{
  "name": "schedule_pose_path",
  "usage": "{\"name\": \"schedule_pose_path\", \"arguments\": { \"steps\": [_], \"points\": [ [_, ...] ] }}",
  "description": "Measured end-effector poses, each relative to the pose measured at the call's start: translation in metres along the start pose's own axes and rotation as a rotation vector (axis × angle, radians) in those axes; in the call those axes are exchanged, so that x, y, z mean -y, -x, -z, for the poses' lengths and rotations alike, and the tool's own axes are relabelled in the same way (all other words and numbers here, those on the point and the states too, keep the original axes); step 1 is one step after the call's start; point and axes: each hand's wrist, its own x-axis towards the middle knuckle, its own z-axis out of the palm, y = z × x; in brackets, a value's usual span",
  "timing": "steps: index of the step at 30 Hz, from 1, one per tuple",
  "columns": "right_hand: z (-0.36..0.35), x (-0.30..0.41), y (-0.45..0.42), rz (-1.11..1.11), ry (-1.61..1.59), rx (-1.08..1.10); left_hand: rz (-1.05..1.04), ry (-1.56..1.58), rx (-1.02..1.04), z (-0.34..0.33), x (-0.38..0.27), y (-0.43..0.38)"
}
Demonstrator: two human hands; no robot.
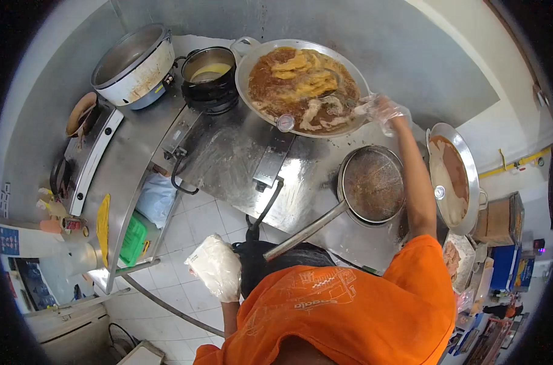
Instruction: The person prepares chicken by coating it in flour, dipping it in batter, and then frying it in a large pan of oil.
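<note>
My right hand [382, 112], in a clear plastic glove, is at the right rim of a large metal wok [258, 102]. A pale, floury strip at its fingertips reaches into the bubbling oil; whether the fingers still grip it is not clear. Golden battered pieces [310, 84] and paler strips [324, 114] float in the oil. A dial thermometer [285, 122] sits at the wok's near rim. My left hand [217, 269], also in a plastic glove, hangs low before my body over the floor; a white, printed wrapping or bag covers it and hides its fingers.
A long-handled metal strainer [373, 185] rests over a round vessel on the steel counter [226, 159]. Another oil-filled wok [470, 182] stands at right, beside a tray of raw meat [458, 260]. A black pot [210, 86] and large white cooker [135, 68] stand at left.
</note>
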Motion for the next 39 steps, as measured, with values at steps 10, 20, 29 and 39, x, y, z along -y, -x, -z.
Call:
{"name": "schedule_pose_path", "arguments": {
  "steps": [10,20,29,39],
  "points": [
    [-0.019,0.096,-0.018,-0.165,0.694,-0.15,-0.007,-0.037,-0.039,0.007,-0.044,-0.053],
    [-0.055,0.132,0.042,-0.106,0.611,-0.329,0.096,-0.157,0.074,-0.007,-0.09,-0.078],
    [-0.062,0.14,0.046,-0.365,-0.193,-0.2,0.214,-0.163,0.072,-0.04,-0.108,-0.112],
    [0.033,0.018,0.012,-0.31,0.769,-0.278,0.19,-0.098,0.038,-0.021,-0.092,-0.093]
  ]
}}
